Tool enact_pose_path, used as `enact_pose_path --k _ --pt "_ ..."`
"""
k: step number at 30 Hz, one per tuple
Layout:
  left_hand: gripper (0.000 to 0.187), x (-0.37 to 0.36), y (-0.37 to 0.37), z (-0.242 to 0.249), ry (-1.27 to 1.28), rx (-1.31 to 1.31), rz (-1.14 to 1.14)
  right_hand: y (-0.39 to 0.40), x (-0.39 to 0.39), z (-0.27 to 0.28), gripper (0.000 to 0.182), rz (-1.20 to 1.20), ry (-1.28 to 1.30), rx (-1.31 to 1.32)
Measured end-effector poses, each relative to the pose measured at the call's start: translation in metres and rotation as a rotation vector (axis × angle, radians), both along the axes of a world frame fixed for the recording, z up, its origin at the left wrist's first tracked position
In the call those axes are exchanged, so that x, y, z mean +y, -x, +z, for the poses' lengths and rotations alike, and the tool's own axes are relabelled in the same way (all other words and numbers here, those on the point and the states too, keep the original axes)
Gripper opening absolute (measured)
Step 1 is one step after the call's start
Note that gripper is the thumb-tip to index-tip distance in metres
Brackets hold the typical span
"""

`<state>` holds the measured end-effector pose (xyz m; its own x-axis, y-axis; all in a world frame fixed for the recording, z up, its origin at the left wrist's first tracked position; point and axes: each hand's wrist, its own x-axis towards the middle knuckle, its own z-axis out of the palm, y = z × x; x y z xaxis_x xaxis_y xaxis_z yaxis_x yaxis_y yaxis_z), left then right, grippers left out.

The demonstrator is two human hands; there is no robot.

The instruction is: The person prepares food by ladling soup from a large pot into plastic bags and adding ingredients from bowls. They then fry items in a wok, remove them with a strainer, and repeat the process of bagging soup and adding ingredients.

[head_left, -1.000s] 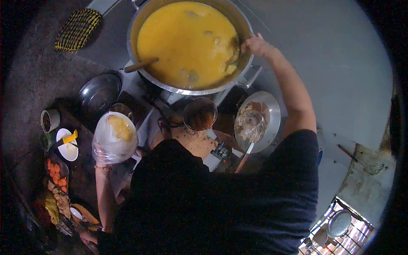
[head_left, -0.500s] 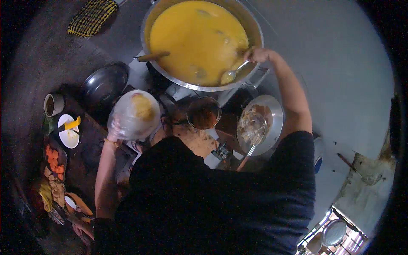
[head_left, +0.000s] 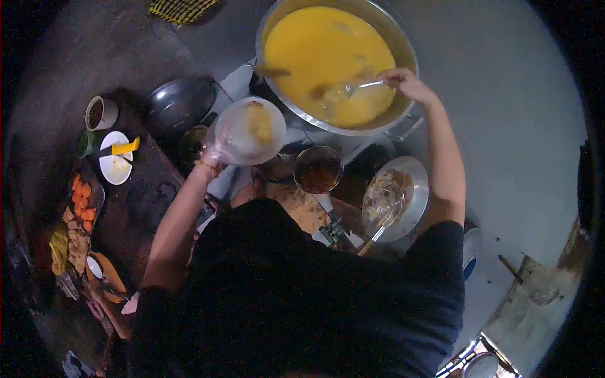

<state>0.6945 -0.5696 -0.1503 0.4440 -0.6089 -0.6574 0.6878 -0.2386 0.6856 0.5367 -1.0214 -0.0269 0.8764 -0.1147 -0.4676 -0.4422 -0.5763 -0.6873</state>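
Right hand: fingers clamped on spoon at the yellow liquid, dipped or not hard to tell; pot upper centre of frame. Left hand: fingers gripping pale bowl, left of centre

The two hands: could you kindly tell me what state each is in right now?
Left hand: holding a pale round dish.
Right hand: closed on a metal spoon.
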Motion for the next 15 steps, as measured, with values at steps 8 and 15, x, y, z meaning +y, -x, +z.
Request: enact_pose_path --k 8,15 --pt "0.073 0.01 -0.001 0.008 0.02 0.006 0.08 -0.032 0.22 0.046 0.036 0.315 1.002 -0.544" --pt "0.073 0.101 -0.022 0.023 0.065 0.002 0.284 -0.058 0.328 0.053 0.042 0.348 1.037 -0.763"
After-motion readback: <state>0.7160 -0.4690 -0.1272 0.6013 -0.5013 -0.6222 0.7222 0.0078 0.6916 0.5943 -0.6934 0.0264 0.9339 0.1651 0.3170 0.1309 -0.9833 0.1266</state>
